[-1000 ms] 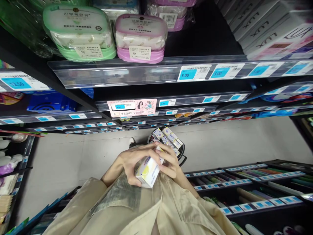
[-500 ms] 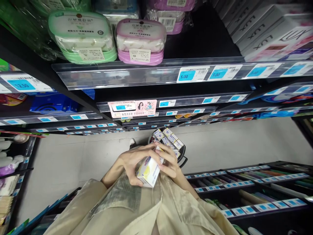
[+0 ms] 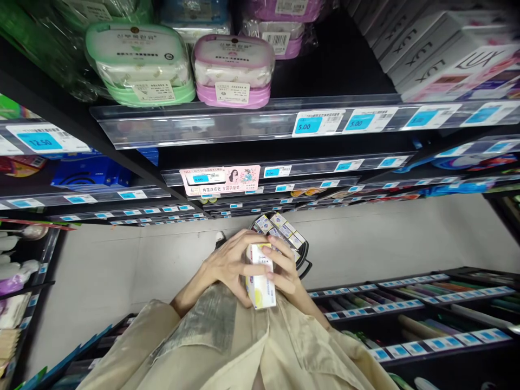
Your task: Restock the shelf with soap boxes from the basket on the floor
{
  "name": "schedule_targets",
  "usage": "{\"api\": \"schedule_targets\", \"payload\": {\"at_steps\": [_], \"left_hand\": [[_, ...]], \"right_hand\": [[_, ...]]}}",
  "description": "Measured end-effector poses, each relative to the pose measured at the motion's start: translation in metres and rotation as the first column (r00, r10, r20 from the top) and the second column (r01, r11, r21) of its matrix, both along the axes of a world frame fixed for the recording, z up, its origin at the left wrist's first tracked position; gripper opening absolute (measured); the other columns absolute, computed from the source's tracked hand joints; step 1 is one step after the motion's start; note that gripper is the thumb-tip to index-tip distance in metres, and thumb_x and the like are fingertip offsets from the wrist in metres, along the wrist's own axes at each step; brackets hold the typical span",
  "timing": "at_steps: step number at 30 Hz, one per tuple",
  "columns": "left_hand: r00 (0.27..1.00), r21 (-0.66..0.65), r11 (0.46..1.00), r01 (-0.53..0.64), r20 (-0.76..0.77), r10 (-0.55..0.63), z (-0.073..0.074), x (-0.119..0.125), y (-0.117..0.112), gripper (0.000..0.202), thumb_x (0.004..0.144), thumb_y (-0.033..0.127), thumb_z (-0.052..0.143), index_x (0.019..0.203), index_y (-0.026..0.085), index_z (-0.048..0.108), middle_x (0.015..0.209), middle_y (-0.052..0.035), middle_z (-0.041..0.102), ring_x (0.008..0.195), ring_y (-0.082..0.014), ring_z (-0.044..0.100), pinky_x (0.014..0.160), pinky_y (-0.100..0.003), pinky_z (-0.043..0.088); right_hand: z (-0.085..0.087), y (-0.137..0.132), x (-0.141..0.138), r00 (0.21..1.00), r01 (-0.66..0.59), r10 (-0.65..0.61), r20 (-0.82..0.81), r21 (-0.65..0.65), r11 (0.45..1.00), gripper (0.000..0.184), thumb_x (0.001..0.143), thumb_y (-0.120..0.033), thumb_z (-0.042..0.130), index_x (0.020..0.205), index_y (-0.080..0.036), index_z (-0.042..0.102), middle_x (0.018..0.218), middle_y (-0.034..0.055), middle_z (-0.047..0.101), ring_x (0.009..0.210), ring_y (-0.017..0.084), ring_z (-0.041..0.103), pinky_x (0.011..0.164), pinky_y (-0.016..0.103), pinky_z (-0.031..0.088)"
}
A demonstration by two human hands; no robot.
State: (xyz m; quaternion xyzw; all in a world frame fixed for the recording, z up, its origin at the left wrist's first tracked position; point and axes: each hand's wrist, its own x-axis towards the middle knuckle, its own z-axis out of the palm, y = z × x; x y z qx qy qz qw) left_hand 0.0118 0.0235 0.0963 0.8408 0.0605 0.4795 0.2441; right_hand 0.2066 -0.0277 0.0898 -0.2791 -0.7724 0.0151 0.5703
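Left hand: the left hand comes in from the left, in front of the chest. Its fingers are curled and clamped on the left side of a small box, with the thumb low on the near end.
Right hand: the right hand meets it from the right. Its fingers are close together and pressed against the far end and right side of the same box.
Small box: white with blue print and a yellow patch at its near end. It is held between the two hands, lengthwise from near to far, above the beige jacket and just near of the basket.
Basket: a dark round basket stands on the floor just far of the hands. It holds several more little boxes of the same kind, and the hands partly cover it.
Floor: pale grey floor runs left to right between the shelf rows. The tip of a shoe shows just left of the basket.
Far shelf, left: a green lidded case and a pink lidded case sit side by side, each with a white label.
Far shelf, right: white cartons marked LUX are stacked along the edge.
Shelf rail: blue price tags reading 5.00 sit under the pink case and the cartons. A pink sign hangs one shelf lower.
Near right shelves: long slim packs lie behind rows of blue tags, too blurred to tell what they are.
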Motion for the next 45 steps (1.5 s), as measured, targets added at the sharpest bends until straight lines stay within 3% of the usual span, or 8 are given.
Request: {"api": "schedule_targets", "payload": {"at_steps": [3,6,14,23,27,33,40,45], "left_hand": [[0.997,0.110,0.992,-0.063,0.059,0.057,-0.008,0.000,0.002,0.076,0.078,0.072,0.083,0.135,0.030,0.057,0.155,-0.0168,0.048,0.125,-0.0352,0.064,0.098,-0.056,0.061],[0.993,-0.020,0.993,-0.113,0.039,0.114,-0.009,-0.002,-0.001,0.060,0.096,0.049,0.070,0.149,0.028,0.052,0.142,-0.0128,0.060,0.121,-0.0297,0.068,0.101,-0.051,0.064],[0.992,0.024,0.998,-0.051,0.114,0.048,-0.012,-0.001,-0.003,0.033,0.097,0.034,0.070,0.129,0.032,0.063,0.159,-0.0124,0.051,0.133,-0.0325,0.065,0.104,-0.054,0.062],[0.995,-0.027,0.998,-0.063,0.075,0.065,-0.015,-0.004,-0.006,0.048,0.092,0.040,0.077,0.135,0.029,0.058,0.150,-0.0135,0.057,0.128,-0.0321,0.065,0.102,-0.053,0.063],[0.985,0.101,0.994,-0.045,0.169,0.027,-0.014,0.000,-0.001,0.060,0.085,0.070,0.080,0.122,0.028,0.059,0.156,-0.0162,0.048,0.130,-0.0338,0.062,0.098,-0.053,0.062],[0.980,0.085,0.996,-0.022,0.197,0.005,-0.024,-0.001,-0.002,0.094,0.068,0.101,0.073,0.125,0.028,0.056,0.154,-0.0187,0.046,0.130,-0.0354,0.061,0.099,-0.058,0.064],[0.975,0.088,0.994,-0.058,0.218,0.038,-0.028,-0.004,-0.003,0.083,0.074,0.100,0.065,0.117,0.029,0.056,0.154,-0.0164,0.048,0.127,-0.0319,0.063,0.098,-0.055,0.067],[0.981,0.037,0.999,-0.028,0.191,0.020,-0.042,-0.006,-0.006,0.081,0.069,0.088,0.082,0.124,0.034,0.054,0.152,-0.0146,0.046,0.125,-0.0360,0.064,0.097,-0.062,0.066]], "right_hand": [[0.002,0.002,-0.001,0.999,0.002,-0.004,0.033,0.074,0.997,0.011,0.105,-0.019,0.058,0.109,-0.029,0.058,0.168,0.0028,0.057,0.155,0.026,0.056,0.105,0.052,0.070],[0.001,0.002,-0.002,0.999,-0.004,-0.001,0.047,0.098,0.995,0.013,0.104,-0.020,0.059,0.112,-0.030,0.058,0.165,0.0015,0.060,0.155,0.026,0.057,0.108,0.052,0.068],[0.001,-0.002,-0.001,0.998,-0.054,0.053,0.018,0.067,0.996,0.018,0.099,-0.014,0.067,0.106,-0.029,0.059,0.165,0.0038,0.061,0.155,0.029,0.056,0.112,0.059,0.066],[0.003,-0.004,-0.002,0.998,0.012,-0.016,0.060,0.065,0.998,0.015,0.102,-0.019,0.063,0.110,-0.031,0.059,0.159,0.0006,0.066,0.151,0.025,0.060,0.105,0.053,0.069],[0.007,-0.002,-0.005,0.998,0.007,-0.012,0.057,0.089,0.996,0.012,0.104,-0.017,0.061,0.109,-0.028,0.059,0.166,0.0036,0.059,0.153,0.027,0.058,0.102,0.051,0.070],[0.011,-0.003,-0.004,0.991,-0.017,0.008,0.134,0.063,0.998,0.021,0.098,-0.013,0.068,0.110,-0.028,0.060,0.164,0.0039,0.062,0.154,0.027,0.056,0.101,0.051,0.070],[0.011,-0.004,-0.005,0.987,-0.055,0.048,0.152,0.043,0.998,0.029,0.094,-0.009,0.073,0.112,-0.028,0.060,0.163,0.0067,0.063,0.156,0.029,0.054,0.106,0.052,0.068],[0.014,-0.003,-0.009,0.987,-0.024,0.015,0.157,0.055,0.998,0.018,0.101,-0.013,0.062,0.112,-0.027,0.058,0.167,0.0048,0.058,0.157,0.027,0.053,0.102,0.047,0.070]]}}
